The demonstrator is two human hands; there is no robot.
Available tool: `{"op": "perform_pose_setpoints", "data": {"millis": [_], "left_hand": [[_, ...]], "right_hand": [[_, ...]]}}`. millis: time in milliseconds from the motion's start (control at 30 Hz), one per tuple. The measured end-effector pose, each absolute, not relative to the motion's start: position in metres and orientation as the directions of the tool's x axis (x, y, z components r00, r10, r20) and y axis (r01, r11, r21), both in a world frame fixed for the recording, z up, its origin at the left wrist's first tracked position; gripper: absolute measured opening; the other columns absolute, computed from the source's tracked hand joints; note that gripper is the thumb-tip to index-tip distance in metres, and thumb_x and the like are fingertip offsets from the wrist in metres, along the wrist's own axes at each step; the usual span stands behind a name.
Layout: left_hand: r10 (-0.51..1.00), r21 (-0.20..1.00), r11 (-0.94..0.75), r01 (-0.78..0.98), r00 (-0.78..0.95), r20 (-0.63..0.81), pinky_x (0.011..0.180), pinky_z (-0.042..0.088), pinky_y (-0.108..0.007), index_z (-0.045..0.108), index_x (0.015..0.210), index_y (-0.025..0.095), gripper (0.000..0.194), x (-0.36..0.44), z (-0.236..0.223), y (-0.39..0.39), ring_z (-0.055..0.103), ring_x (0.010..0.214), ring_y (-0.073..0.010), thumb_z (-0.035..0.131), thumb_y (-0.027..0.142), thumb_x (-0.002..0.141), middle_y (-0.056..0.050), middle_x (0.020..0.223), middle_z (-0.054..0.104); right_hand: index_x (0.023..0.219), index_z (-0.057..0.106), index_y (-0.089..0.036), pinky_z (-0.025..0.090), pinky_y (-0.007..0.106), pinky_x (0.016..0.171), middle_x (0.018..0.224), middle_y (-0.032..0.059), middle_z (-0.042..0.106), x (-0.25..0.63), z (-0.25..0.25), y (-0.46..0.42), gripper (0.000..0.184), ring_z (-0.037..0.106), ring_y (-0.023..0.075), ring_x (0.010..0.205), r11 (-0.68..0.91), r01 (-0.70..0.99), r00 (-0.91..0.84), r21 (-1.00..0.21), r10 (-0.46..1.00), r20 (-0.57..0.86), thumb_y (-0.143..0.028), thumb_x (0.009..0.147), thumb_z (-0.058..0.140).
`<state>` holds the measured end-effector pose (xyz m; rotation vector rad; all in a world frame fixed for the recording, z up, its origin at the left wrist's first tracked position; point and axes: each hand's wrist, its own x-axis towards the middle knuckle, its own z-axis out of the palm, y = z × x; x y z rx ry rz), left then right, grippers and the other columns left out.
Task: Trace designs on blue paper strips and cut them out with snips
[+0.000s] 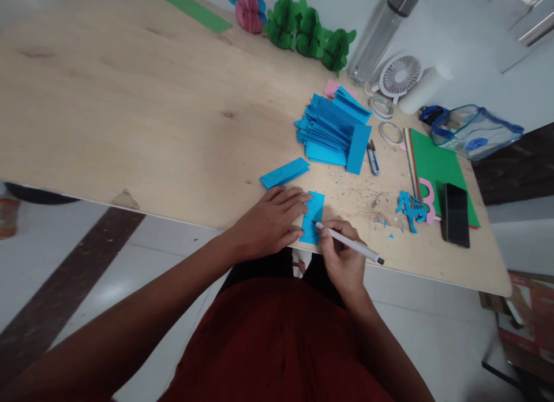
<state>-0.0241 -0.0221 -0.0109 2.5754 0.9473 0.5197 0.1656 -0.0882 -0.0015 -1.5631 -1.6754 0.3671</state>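
My left hand [272,220] lies flat, fingers together and stretched out, pressing a small blue paper strip [314,212] onto the wooden table [130,113] near its front edge. My right hand [341,255] grips a white pen [352,245] whose tip touches the strip's lower right edge. Another blue strip [284,172] with a drawn curve lies just beyond my left hand. A pile of several blue strips [334,130] sits farther back.
Small snips [373,157], blue and pink cut scraps [413,207], green paper sheets [439,168] and a black phone [456,214] lie to the right. Tape rolls [390,133], a small fan [400,75], a bottle [381,32], a clear pouch [474,130] and paper decorations [307,32] stand behind.
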Motion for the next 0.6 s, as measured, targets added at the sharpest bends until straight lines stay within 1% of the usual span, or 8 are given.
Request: {"op": "perform_pose_setpoints", "data": {"millis": [167,400,600], "left_hand": [[0.668,0.431,-0.719,0.545,0.713,0.212,0.113,0.031,-0.051,0.056,0.12,0.011,0.033,-0.0244,-0.0099,-0.0224,0.038,0.14,-0.0325,0.053,0.025,0.089,-0.018,0.147,0.049],[0.669,0.433,-0.718,0.545,0.711,0.215,0.113,0.03,-0.051,0.057,0.117,0.016,0.03,-0.0246,-0.0097,-0.0222,0.039,0.139,-0.0315,0.053,0.024,0.088,-0.015,0.146,0.052],[0.667,0.419,-0.722,0.551,0.715,0.21,0.114,0.03,-0.049,0.057,0.118,0.014,0.031,-0.0244,-0.0097,-0.0222,0.038,0.141,-0.0311,0.054,0.025,0.089,-0.015,0.147,0.05]], "right_hand": [[0.088,0.065,-0.021,0.049,0.037,0.073,0.081,0.003,0.069,0.166,-0.0029,-0.0895,0.009,0.063,0.0198,0.077,0.197,0.706,0.083,-0.68,0.931,0.355,-0.024,0.091,0.057],[0.087,0.064,-0.022,0.049,0.037,0.072,0.079,0.0024,0.068,0.1654,-0.0006,-0.0907,0.01,0.063,0.0195,0.074,0.208,0.729,0.065,-0.652,0.928,0.368,-0.025,0.091,0.056],[0.086,0.064,-0.022,0.049,0.037,0.07,0.078,0.0028,0.069,0.1654,-0.0001,-0.092,0.01,0.063,0.0201,0.074,0.198,0.745,0.069,-0.637,0.927,0.369,-0.025,0.091,0.056]]}}
